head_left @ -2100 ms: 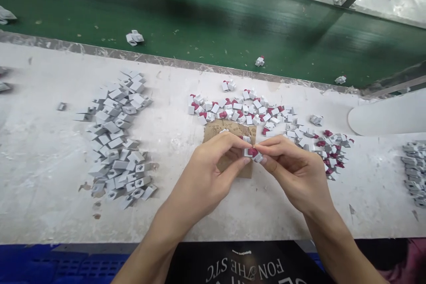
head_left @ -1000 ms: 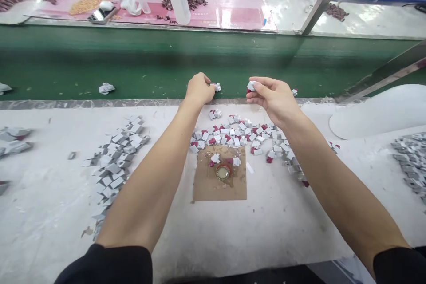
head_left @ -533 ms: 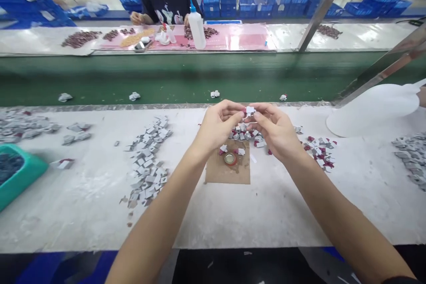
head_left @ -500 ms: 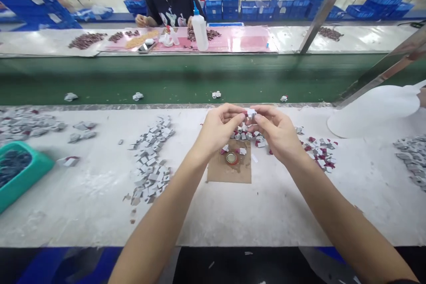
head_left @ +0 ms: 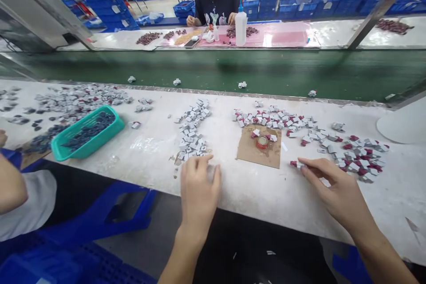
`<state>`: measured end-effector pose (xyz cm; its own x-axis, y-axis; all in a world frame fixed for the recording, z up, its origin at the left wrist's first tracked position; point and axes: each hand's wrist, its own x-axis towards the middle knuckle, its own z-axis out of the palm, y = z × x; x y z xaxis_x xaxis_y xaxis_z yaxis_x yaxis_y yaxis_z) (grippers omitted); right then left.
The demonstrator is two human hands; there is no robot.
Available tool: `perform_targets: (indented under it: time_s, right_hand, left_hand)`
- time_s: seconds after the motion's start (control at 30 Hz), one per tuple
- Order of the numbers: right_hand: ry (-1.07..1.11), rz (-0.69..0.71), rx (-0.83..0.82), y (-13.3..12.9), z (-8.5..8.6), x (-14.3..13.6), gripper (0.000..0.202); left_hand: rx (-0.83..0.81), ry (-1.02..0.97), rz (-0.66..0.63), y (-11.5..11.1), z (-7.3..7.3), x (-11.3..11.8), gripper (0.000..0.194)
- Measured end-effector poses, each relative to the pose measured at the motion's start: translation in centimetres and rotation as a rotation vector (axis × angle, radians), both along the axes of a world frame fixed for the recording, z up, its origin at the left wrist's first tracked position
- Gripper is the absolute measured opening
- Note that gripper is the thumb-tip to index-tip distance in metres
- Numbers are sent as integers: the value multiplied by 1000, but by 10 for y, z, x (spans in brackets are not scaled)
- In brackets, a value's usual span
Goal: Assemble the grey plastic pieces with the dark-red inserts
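My right hand (head_left: 333,186) pinches a small white-and-maroon plastic piece (head_left: 295,164) between thumb and fingertips, just above the table right of the cardboard. My left hand (head_left: 200,186) is at the lower end of a pile of light grey plastic pieces (head_left: 193,131), thumb apart from the loosely bent fingers; nothing shows in it. On the brown cardboard (head_left: 258,157) sits a small round red-rimmed cap (head_left: 262,142), with two white-and-maroon pieces beside it. More joined pieces (head_left: 273,117) lie along the cardboard's far edge, and another heap (head_left: 362,157) lies beyond my right hand.
A teal basket (head_left: 88,135) of dark parts stands at left, near another person's arm (head_left: 11,186). Past the table runs a green conveyor (head_left: 206,64) carrying several small pieces. Across it sits a co-worker (head_left: 216,2), behind a white bottle (head_left: 241,26).
My hands have parted from the piece they both held. The left has come back to the grey pile; the right has moved down and right, keeping a piece. The view has swung left.
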<state>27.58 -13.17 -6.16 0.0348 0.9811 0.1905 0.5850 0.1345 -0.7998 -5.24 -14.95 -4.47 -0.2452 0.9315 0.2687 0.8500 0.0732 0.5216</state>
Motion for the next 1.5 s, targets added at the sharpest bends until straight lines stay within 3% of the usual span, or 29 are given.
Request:
perform_targets:
  time_s: [0.1, 0.33, 0.47, 0.6, 0.73, 0.87, 1.13, 1.3, 1.37, 1.5]
  right_hand:
    - [-93, -9, 30, -11, -9, 4, 23]
    - [-116, -9, 71, -10, -9, -4, 17]
    - [29, -27, -5, -4, -4, -7, 18]
    - [209, -4, -22, 21, 5, -20, 19]
    - [296, 73, 5, 56, 11, -39, 18]
    - [266, 139, -6, 77, 10, -52, 17]
    - [235, 138, -6, 75, 0, -55, 16]
    - [258, 106, 29, 72, -3, -58, 16]
    - [271, 102, 30, 72, -3, -59, 16]
    - [299, 86, 5, 71, -5, -58, 16]
  left_hand:
    - [-21, 122, 113, -13, -12, -17, 23]
    - [-20, 86, 66, -10, -24, -16, 18]
    - [-6, -69, -25, -9, -21, -10, 11]
    - [-69, -241, -135, -2, -15, 6, 16]
    - [-93, -214, -216, 14, -14, 21, 17]
    - [-107, -172, -195, 22, -19, 21, 24]
    - [-134, -259, -278, 12, -27, 6, 22]
    - [-135, -321, -230, 13, -20, 13, 11]
    - [-153, -406, -198, 16, -15, 17, 9]
    - [-247, -780, -166, 30, -8, 23, 19]
